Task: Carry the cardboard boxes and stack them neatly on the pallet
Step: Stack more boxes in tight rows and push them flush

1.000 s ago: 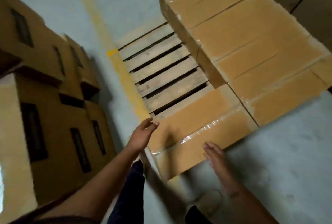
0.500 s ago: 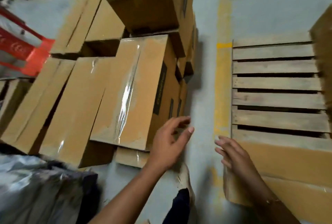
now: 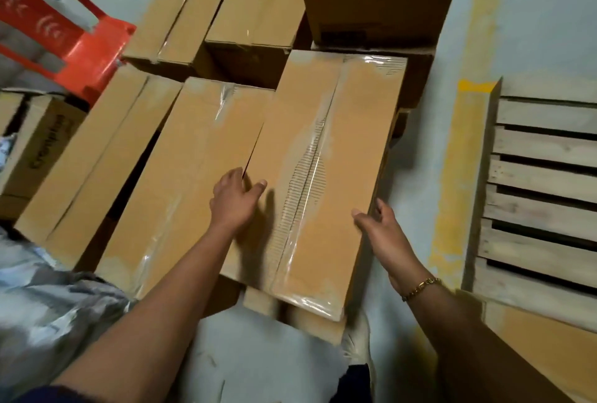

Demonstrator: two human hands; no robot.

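Two hands: left hand (image 3: 235, 200) and right hand (image 3: 386, 229) grip one taped box (image 3: 323, 157) by opposite edges; one pallet (image 3: 542, 176) right.

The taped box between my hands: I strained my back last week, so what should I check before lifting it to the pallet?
1. Grip of left hand on the taped box: ok, fingers in the gap beside the neighbouring box, thumb on top.
2. Grip of right hand: ok, thumb on top, fingers over the right edge.
3. Top flaps: ok, taped shut.
4. Nothing stacked on it: ok.
5. Space on the pallet: ok, bare slats showing.
6. Weight: cannot tell.
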